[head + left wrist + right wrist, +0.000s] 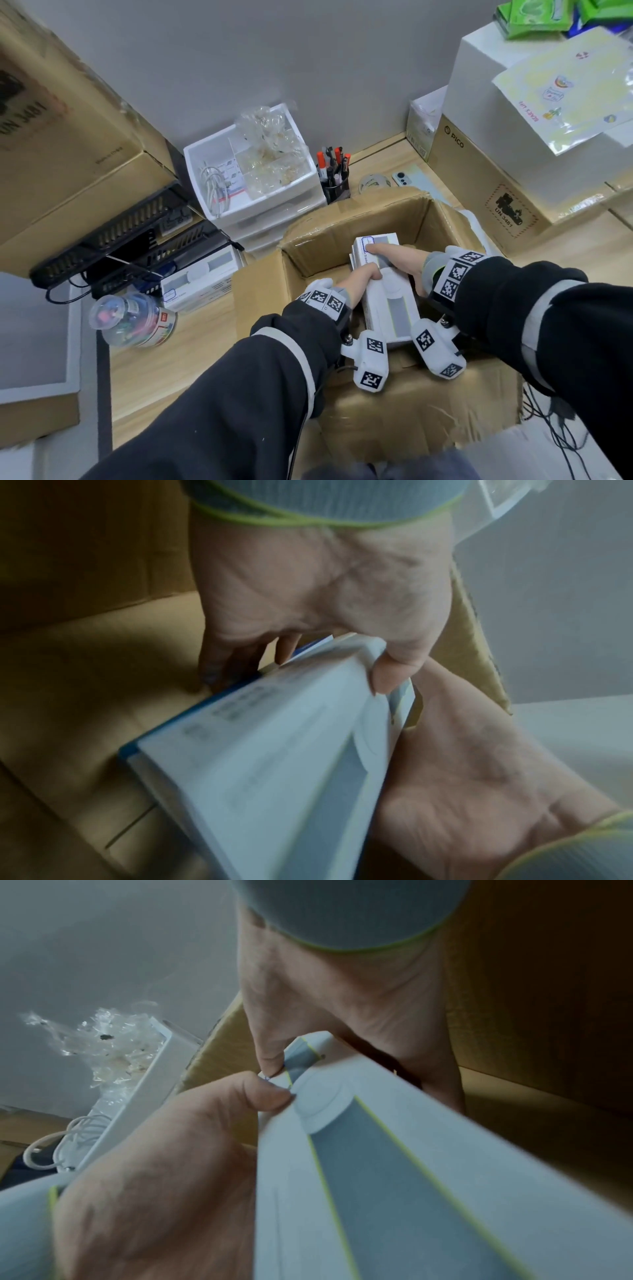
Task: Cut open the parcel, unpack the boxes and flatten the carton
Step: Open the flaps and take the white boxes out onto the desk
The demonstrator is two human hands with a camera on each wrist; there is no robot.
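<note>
Here both hands clamp a long white cardboard box with a grey stripe (388, 301) inside the open brown corrugated carton (424, 219): left hand (359, 284) gripping one side, right hand (400, 262) the other. Gripped only along its edges, it could slip or snag the carton's wall.

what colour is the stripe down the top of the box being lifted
Grey, edged with thin yellow-green lines, on the white box. The right wrist view shows it best.
</note>
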